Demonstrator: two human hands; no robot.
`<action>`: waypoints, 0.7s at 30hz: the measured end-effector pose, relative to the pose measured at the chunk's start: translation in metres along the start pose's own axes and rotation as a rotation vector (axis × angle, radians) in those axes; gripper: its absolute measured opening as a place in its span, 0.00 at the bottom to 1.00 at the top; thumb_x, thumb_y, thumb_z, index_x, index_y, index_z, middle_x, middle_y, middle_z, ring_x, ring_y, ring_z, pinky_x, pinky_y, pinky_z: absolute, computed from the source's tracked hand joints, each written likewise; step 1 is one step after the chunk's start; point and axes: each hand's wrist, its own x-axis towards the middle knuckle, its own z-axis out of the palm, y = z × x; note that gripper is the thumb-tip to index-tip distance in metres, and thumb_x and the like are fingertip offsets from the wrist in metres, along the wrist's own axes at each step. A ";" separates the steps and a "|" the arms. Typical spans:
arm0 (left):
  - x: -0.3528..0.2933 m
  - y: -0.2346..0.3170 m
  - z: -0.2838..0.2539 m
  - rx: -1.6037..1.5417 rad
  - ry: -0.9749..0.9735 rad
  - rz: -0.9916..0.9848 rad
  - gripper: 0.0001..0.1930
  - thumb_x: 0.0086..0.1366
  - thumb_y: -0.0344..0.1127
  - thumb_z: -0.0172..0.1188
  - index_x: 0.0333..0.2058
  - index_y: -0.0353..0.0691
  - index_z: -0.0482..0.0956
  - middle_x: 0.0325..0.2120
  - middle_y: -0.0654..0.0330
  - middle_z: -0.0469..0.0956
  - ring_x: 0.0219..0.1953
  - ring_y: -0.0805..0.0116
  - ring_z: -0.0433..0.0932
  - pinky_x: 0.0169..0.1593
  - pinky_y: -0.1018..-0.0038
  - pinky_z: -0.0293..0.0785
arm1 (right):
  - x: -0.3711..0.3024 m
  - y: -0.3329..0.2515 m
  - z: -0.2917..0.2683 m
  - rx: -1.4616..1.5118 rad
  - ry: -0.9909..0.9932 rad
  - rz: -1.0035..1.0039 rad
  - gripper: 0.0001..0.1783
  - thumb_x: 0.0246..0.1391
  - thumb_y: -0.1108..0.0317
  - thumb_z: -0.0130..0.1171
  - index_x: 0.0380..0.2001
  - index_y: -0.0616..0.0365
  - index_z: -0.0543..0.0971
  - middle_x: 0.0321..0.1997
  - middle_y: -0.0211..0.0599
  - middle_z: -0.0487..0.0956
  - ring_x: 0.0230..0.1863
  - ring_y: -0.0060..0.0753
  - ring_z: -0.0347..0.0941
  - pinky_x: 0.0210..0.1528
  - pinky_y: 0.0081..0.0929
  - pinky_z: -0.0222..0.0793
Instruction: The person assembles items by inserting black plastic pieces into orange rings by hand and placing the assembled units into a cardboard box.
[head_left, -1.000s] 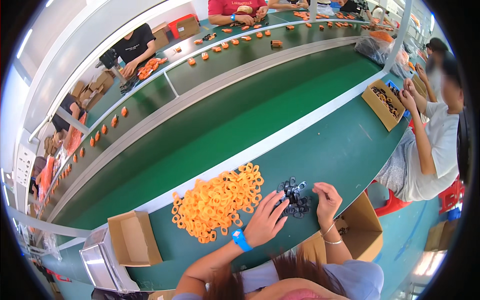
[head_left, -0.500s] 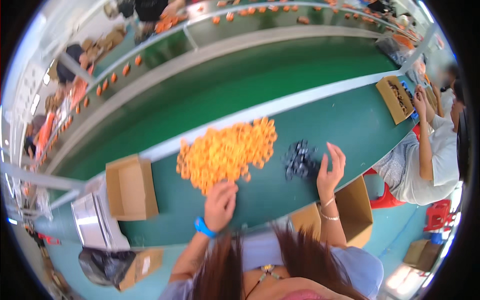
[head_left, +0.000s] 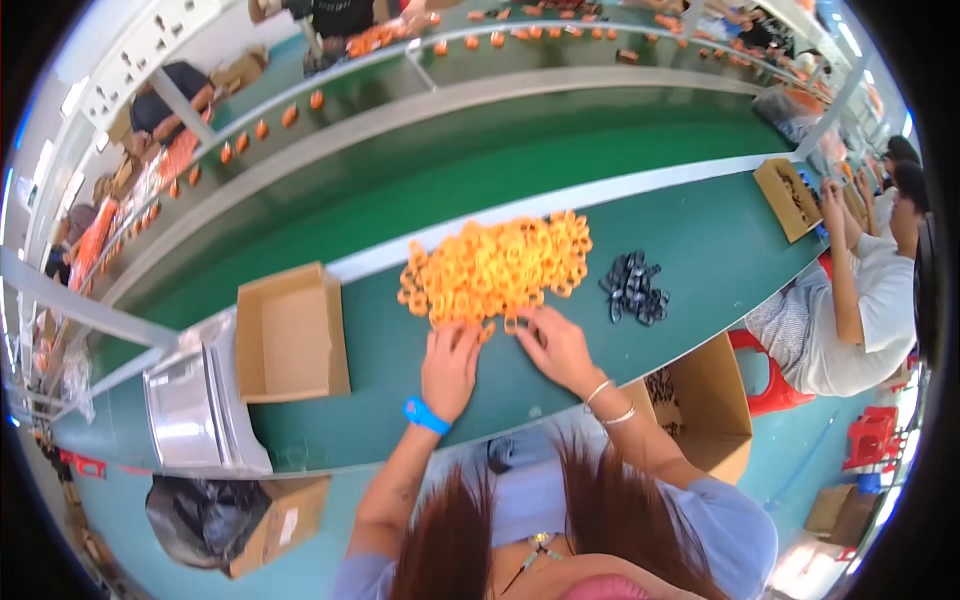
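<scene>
A heap of small orange rings [head_left: 500,265] lies on the green tabletop in front of me. At its near edge, my left hand [head_left: 450,370], with a blue wristband, has its fingers bent together. An orange ring [head_left: 487,332] is at those fingertips. Close by on the right, my right hand [head_left: 558,350], wearing thin bracelets, has thumb and forefinger closed at another orange ring [head_left: 511,323]. To the right of the heap is a smaller pile of black plastic pieces [head_left: 636,288], which neither hand touches.
An open cardboard box [head_left: 292,340] stands on the left beside a silver tray-like object [head_left: 190,405]. Below the table edge at right is a larger carton [head_left: 715,400]. Beyond a white rail runs a green conveyor belt [head_left: 450,165]. A person [head_left: 870,320] sits at the right.
My right hand has left the black pieces and moved leftward to the near edge of the orange heap. My left hand stays by the heap. The whole view has shifted slightly.
</scene>
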 end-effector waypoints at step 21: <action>-0.006 -0.001 -0.004 -0.244 -0.068 -0.107 0.15 0.56 0.25 0.68 0.44 0.39 0.82 0.53 0.53 0.70 0.49 0.55 0.72 0.49 0.66 0.73 | 0.004 -0.006 -0.001 -0.177 -0.159 -0.409 0.10 0.52 0.61 0.70 0.37 0.47 0.83 0.16 0.25 0.70 0.19 0.30 0.71 0.29 0.26 0.68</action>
